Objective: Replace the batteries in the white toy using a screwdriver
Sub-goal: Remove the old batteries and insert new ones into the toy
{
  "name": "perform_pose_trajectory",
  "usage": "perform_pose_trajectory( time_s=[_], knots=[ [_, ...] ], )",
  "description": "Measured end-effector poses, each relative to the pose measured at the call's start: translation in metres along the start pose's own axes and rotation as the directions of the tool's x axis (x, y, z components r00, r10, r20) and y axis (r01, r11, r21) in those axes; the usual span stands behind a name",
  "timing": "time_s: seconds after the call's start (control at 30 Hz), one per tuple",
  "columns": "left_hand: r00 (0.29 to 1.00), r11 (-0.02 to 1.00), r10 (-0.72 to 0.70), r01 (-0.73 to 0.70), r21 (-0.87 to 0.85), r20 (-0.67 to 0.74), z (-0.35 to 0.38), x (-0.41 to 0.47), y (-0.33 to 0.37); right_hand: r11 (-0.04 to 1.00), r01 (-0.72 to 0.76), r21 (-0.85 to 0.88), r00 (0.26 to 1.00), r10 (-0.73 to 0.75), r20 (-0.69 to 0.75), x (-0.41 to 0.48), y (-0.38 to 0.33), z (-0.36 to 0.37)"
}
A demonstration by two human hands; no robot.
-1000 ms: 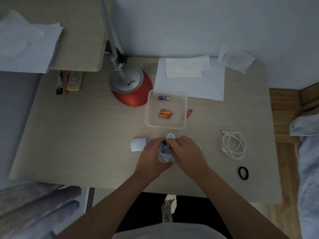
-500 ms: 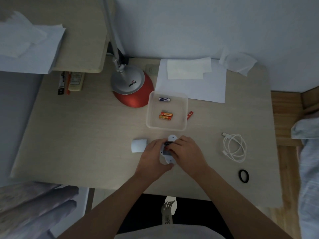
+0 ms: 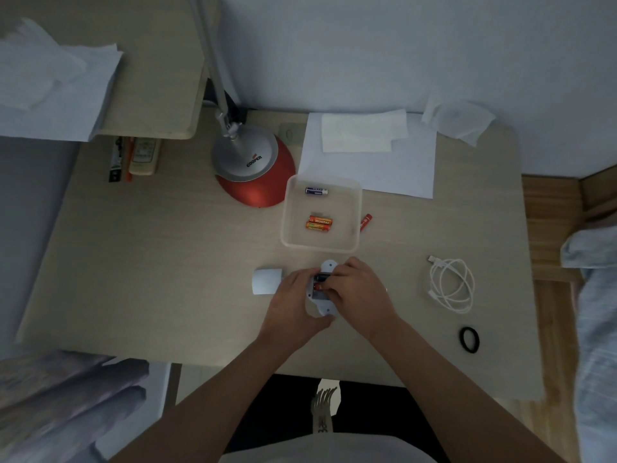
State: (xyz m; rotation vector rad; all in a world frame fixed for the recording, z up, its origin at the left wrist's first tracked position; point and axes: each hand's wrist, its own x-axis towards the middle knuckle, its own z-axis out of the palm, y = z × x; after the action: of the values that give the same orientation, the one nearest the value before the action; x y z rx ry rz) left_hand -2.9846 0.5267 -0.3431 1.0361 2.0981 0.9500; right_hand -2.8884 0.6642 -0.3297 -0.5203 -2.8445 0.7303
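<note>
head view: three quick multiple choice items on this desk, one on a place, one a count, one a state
1. Where is the coiled white cable from the white toy?
A) on the person's right
B) on the person's left
C) under the lamp

2. How many batteries lie inside the clear tray?
A) one
B) five
C) three

3. The toy's battery compartment is:
A) screwed shut
B) open
C) out of view

Answers:
1 A, the cable lies on the desk beyond the right hand.
2 C, one blue battery and two orange; the red battery lies outside.
3 B, cells show between the left hand and the right.
</note>
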Motion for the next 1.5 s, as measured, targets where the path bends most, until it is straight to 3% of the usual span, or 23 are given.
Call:
perform_pose_trajectory(
  time_s=[0.73,0.93,1.17,1.3,1.5],
  knots=[
    [1.0,1.0,0.028,-0.028,0.009,-0.003,-0.001,0.002,-0.002,0.976,-0.02,-0.218,0.998,0.032,0.052,-0.008,-0.004,0.012],
    [1.0,1.0,0.009,-0.009,0.002,0.004,-0.002,0.001,-0.003,0.982,-0.04,-0.184,0.994,0.058,0.09,-0.006,-0.003,0.016],
    [1.0,0.999,0.003,-0.003,0.044,0.015,-0.004,0.001,0.002,0.989,-0.13,0.063,0.991,0.132,-0.023,-0.016,0.001,-0.016],
    [1.0,0.999,-0.02,0.02,0.049,0.004,-0.006,0.0,0.007,0.953,-0.267,0.143,0.947,0.287,-0.146,-0.02,0.013,-0.037],
    [0.998,0.997,-0.066,0.065,0.042,0.016,-0.005,-0.002,0.009,0.893,-0.405,0.196,0.876,0.44,-0.195,-0.007,0.047,-0.048]
  ],
)
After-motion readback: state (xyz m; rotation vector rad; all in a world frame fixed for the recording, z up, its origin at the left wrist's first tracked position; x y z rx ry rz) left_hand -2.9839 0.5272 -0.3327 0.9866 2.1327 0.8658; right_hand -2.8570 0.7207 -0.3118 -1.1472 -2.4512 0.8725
